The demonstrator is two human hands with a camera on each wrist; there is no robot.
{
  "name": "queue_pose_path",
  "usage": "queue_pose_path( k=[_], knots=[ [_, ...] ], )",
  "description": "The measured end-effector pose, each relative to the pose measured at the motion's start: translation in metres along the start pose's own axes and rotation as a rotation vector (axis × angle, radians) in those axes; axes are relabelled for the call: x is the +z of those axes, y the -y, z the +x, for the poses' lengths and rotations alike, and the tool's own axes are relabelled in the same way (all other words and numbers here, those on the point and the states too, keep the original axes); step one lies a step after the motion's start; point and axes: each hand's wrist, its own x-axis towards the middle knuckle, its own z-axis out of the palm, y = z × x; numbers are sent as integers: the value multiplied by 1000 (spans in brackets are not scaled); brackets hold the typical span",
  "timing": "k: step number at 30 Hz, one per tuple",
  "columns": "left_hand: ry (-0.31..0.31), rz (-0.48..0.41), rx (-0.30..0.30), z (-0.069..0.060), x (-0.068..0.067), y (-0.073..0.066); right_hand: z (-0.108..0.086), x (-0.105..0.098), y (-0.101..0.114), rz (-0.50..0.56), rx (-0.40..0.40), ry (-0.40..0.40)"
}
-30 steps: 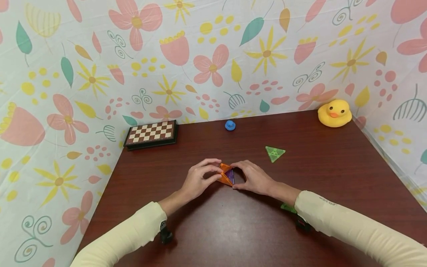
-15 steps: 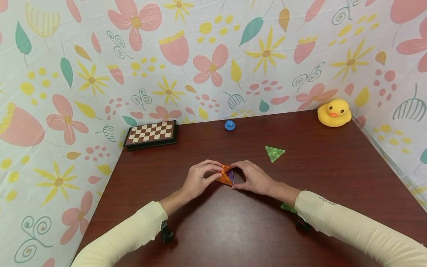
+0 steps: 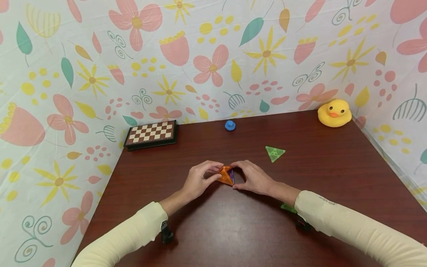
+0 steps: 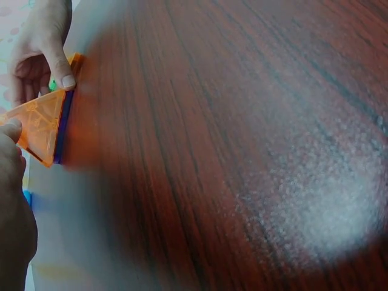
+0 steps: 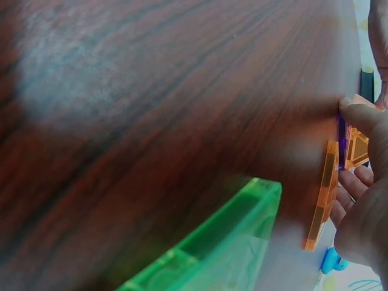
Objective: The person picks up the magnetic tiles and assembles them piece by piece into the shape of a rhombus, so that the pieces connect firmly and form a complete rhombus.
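Note:
In the head view, my left hand (image 3: 199, 178) pinches translucent orange triangular tiles (image 3: 225, 177) that lean up over a purple tile (image 3: 232, 178). My right hand (image 3: 256, 180) holds the purple side, its thumb and a finger spread to two corners. The left wrist view shows one upright orange tile (image 4: 42, 124) meeting the purple edge (image 4: 60, 136), with the right thumb at their corner. Another orange tile (image 5: 321, 197) lies flat by the right hand in the right wrist view. Fingers cover part of the joined tiles.
A green triangular tile (image 3: 275, 153) lies behind my right hand; another green tile (image 3: 288, 208) is partly under the right forearm. Along the back of the brown table (image 3: 220, 226) are a chessboard box (image 3: 151, 133), a small blue duck (image 3: 230, 125) and a large yellow duck (image 3: 334, 113).
The orange tiles have tipped up and inward, and less of the purple tile shows between them. My left fingers have shifted slightly with them; the right hand has stayed in place.

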Motion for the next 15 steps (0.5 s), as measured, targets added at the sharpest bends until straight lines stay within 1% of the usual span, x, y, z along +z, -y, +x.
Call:
queue_pose_path(
  k=[5, 15],
  knots=[
    [6, 33, -22, -1, 0, -1, 0, 0, -1, 13, -3, 1],
    [9, 68, -57, -1, 1, 0, 0, 0, 1, -2, 10, 15]
  ],
)
